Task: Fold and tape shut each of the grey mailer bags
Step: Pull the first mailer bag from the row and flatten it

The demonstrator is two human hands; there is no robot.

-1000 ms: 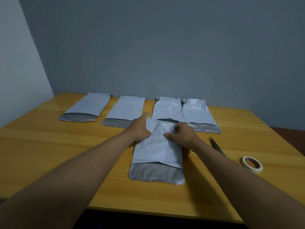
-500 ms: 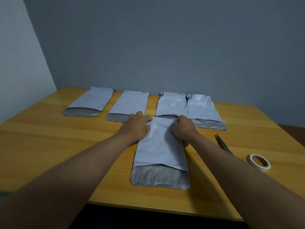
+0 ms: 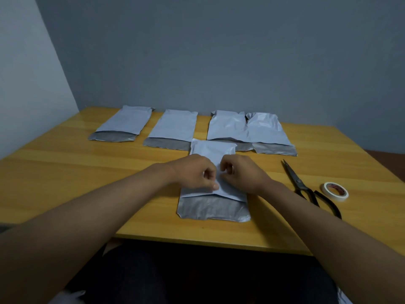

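Lying flat near the front edge of the wooden table, the nearest grey mailer bag has its darker silver flap pointing toward the person. Both hands rest on its pale middle, close together. The left hand has its fingers curled, with the fingertips pressed to the bag's surface; whether it pinches the film cannot be told. The right hand is likewise curled, its fingertips at the bag beside the left hand, grip unclear. Behind this bag, 4 more mailer bags lie in a row: the far-left bag, the second bag, the third bag and the fourth bag, the last 2 overlapping. To the right lie black scissors and, just beside them, a roll of white tape.
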